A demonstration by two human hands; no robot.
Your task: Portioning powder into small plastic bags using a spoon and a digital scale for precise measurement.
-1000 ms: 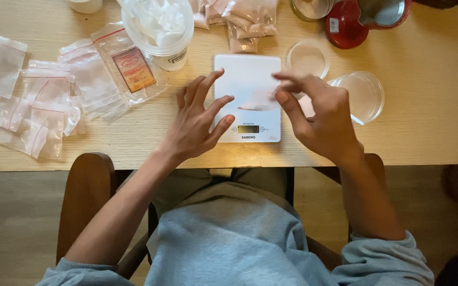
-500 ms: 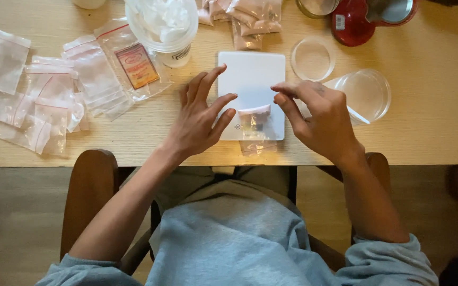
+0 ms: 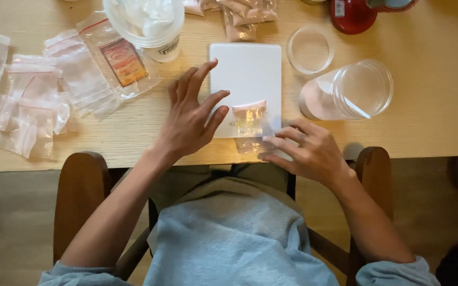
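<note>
Small bag: a clear little plastic bag [image 3: 250, 121] with pale contents lies on the near edge of the white scale [image 3: 245, 74], overhanging it toward the person.
Right hand: the right hand [image 3: 306, 151] sits just right of the scale's near corner, its fingertips pinching the bag's right side.
Left hand: the left hand [image 3: 189, 119] rests flat and loose, fingers spread, on the scale's left edge; it grips nothing.
Scale: white, rectangular, flat on the wooden table [image 3: 430, 122], straight in front of the person.
Right of scale: a clear glass jar [image 3: 348, 90] lies on its side; a round clear lid [image 3: 309, 50] sits just beyond the scale's far right corner.
Left of scale: a white tub [image 3: 147, 24] stuffed with plastic, a bag with an orange label [image 3: 123, 61], then a loose heap of empty clear bags [image 3: 25, 100].
Beyond scale: filled small bags [image 3: 242, 18] and a red container [image 3: 353, 15] at the table's far edge.
</note>
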